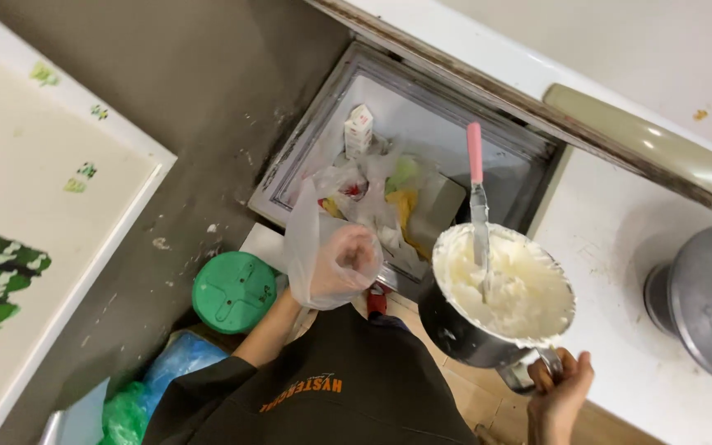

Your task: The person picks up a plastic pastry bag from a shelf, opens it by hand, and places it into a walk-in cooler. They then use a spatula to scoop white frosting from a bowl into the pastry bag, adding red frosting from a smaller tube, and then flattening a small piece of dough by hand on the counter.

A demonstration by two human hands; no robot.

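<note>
Below, line by line:
Carton: small white box [359, 129] with red print, upright in the rear corner of the open white bin [315, 144].
Bin contents: crumpled clear, yellow and green wrappers [389, 194].
Lid: round green plastic [233, 292], on the grey floor beside the bin.
Bowl: shiny steel [463, 330], heaped with fluffy white cream [511, 288]; pink-handled spatula [477, 202] stuck upright.
Right hand [558, 395]: closed around the bowl's handle.
Left hand [341, 265]: wrapped in loose clear plastic glove, fingers curled, at the bowl's rim.
</note>
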